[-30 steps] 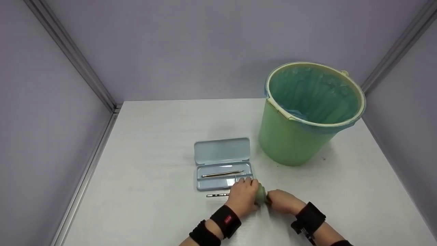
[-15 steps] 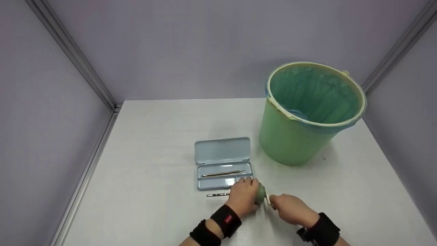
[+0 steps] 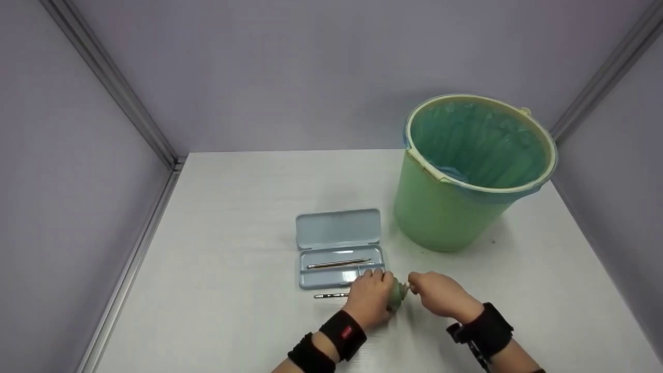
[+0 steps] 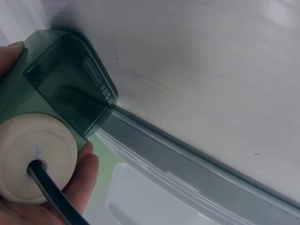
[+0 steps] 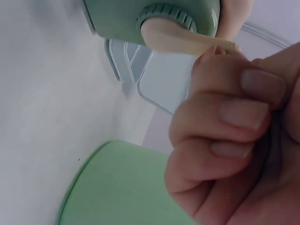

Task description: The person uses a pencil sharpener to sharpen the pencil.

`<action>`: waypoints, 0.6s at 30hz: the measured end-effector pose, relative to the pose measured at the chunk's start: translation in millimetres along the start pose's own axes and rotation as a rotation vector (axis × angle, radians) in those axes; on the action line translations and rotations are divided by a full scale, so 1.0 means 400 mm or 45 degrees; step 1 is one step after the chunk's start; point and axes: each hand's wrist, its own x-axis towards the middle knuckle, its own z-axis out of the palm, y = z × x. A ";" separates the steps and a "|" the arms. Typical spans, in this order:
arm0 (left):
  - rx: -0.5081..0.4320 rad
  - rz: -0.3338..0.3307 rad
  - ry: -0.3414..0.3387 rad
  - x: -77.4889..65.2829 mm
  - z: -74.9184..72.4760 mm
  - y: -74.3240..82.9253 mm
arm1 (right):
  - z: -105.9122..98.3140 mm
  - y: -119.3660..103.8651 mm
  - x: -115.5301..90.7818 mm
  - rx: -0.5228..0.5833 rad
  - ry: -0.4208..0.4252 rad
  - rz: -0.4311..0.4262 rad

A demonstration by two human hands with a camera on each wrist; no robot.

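Note:
A green crank pencil sharpener lies in my left hand, whose fingers wrap round its body. From the cream round face of the sharpener a dark pencil sticks out; in the head view its patterned end shows left of the hand. The fingers of my right hand are curled at the end of the cream crank handle. Just beyond the left hand, an open light blue pencil case holds slim pencils in its tray. The sharpener's dark clear shavings drawer faces the left wrist camera.
A large green bucket with a bag liner stands at the back right of the white table. Grey-lilac walls enclose the back and sides. Small dark specks lie on the tabletop by the sharpener.
My right hand has moved round with the crank, first outward to the right, then up to a higher position. The left hand, sharpener and pencil case stay where they were.

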 end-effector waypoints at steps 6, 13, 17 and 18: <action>0.048 0.021 0.003 0.000 0.001 0.002 | 0.004 0.028 0.055 0.078 -0.059 0.069; 0.031 0.025 0.004 0.000 0.000 0.008 | 0.038 0.064 0.096 0.169 -0.134 0.111; 0.015 0.023 0.003 0.001 0.000 0.009 | 0.065 0.076 0.100 0.217 -0.157 0.122; 0.009 0.020 0.000 0.001 -0.001 0.009 | 0.071 0.077 0.099 0.222 -0.158 0.122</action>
